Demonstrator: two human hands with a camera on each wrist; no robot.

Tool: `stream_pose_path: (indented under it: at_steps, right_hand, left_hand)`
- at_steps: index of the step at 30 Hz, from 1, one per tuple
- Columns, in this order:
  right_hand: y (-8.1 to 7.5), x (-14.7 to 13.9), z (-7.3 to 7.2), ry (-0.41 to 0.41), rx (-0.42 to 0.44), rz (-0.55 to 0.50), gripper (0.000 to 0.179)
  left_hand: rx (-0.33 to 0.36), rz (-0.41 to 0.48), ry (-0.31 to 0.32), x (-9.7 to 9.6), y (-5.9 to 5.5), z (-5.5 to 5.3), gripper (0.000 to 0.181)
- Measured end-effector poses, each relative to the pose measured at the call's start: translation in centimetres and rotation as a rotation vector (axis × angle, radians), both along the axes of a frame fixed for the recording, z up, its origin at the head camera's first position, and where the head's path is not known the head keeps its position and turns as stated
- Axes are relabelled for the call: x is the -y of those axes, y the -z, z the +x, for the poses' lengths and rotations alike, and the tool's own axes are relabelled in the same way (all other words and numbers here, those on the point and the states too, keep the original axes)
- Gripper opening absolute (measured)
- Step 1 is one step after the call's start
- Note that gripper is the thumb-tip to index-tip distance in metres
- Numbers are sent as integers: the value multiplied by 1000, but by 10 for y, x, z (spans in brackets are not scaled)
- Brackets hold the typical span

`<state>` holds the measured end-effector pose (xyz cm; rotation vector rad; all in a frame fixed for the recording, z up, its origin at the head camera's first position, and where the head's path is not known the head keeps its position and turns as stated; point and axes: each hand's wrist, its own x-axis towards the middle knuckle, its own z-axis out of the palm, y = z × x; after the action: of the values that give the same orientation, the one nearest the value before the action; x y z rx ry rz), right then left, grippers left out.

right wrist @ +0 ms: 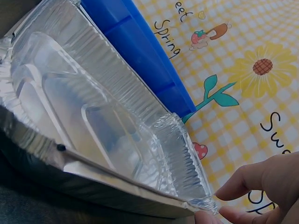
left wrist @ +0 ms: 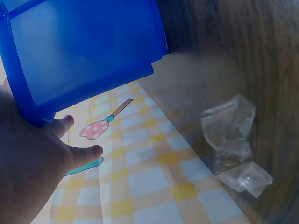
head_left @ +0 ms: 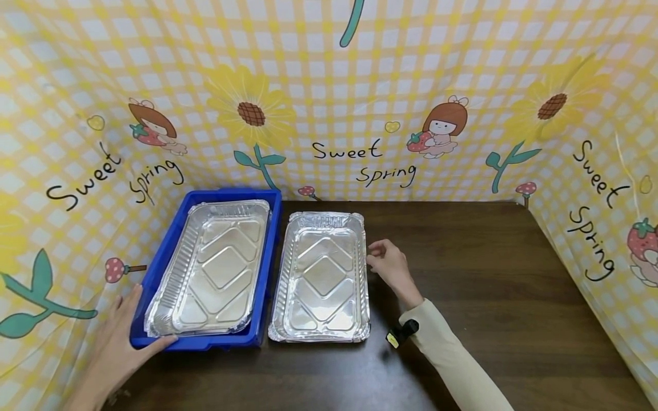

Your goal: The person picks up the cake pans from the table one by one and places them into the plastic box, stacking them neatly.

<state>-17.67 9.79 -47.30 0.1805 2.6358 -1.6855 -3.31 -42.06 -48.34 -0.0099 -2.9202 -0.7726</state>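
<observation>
A blue plastic bin (head_left: 135, 328) stands at the left, with a rectangular foil tray (head_left: 228, 267) inside it. My left hand (head_left: 115, 337) rests around the bin's near left corner, its thumb along the front rim and its fingers outside the left wall. A second foil tray (head_left: 324, 277) lies on the table beside the bin's right side. At this tray's right edge is my right hand (head_left: 392, 265), with loosely bent fingers. In the right wrist view its fingertips (right wrist: 224, 192) are right by the rim corner, with a gap between thumb and forefinger.
The dark wooden table (head_left: 478, 274) reaches out to the right. A checked cloth (head_left: 349, 103) printed with flowers and figures hangs at the back and both sides. In the left wrist view, crumpled clear plastic (left wrist: 236, 144) lies on the table near the cloth.
</observation>
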Motion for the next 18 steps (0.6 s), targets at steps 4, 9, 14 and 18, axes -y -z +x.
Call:
stream_pose_path:
  at_steps: [4,9,14,18]
  right_hand:
    - [4,0,0,-3,29,-5,32]
    - [9,1,0,-10,64,-37,35]
    - [14,1,1,-15,89,-53,37]
    - [17,2,0,-19,107,-81,39]
  left_hand:
    - [-3,6,3,1,0,0,125]
    - [-9,9,3,1,1,1,125]
    - [-17,4,1,-1,-1,0,124]
    - [-24,8,0,-1,-1,0,124]
